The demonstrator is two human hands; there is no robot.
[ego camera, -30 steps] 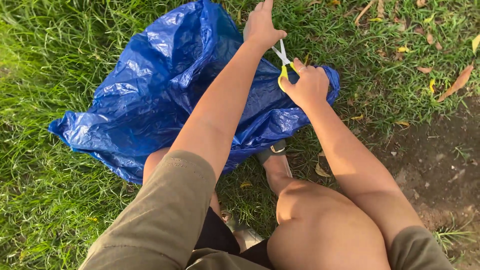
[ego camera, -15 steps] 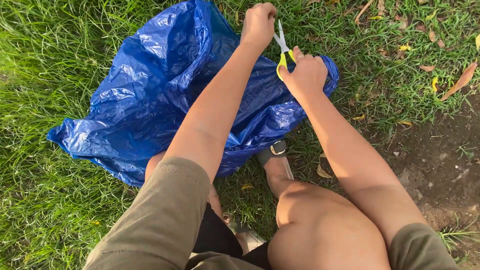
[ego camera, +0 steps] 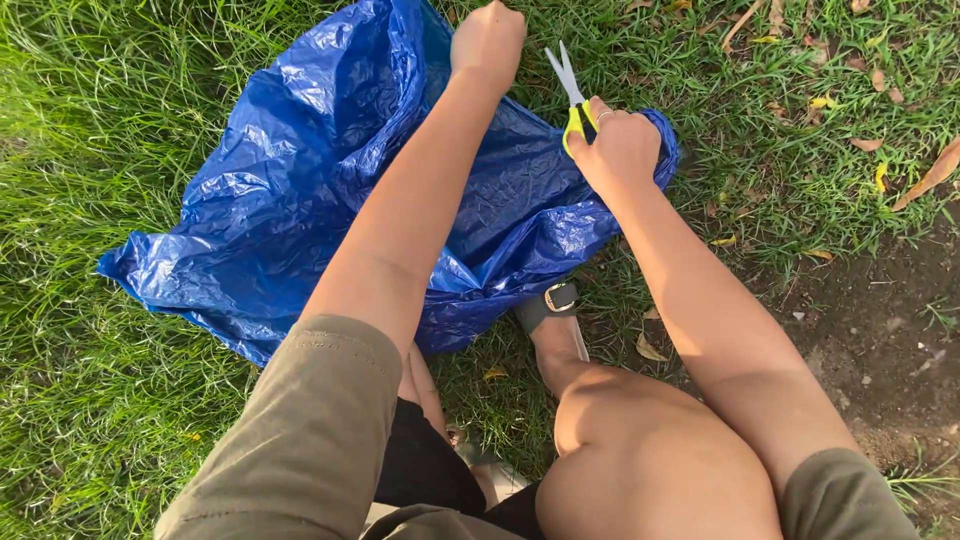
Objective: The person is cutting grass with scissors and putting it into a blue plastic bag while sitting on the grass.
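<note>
fingers of right hand wrapped round yellow-handled scissors, blades parted; left hand fisted above blue bag

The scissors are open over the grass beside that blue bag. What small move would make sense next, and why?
Probably bring the scissors down to the grass and snip. The right hand holds them by their yellow handles with the blades parted and pointing at the grass. The left hand is a closed fist at the top edge of the blue bag, though what it grips is hidden.
</note>
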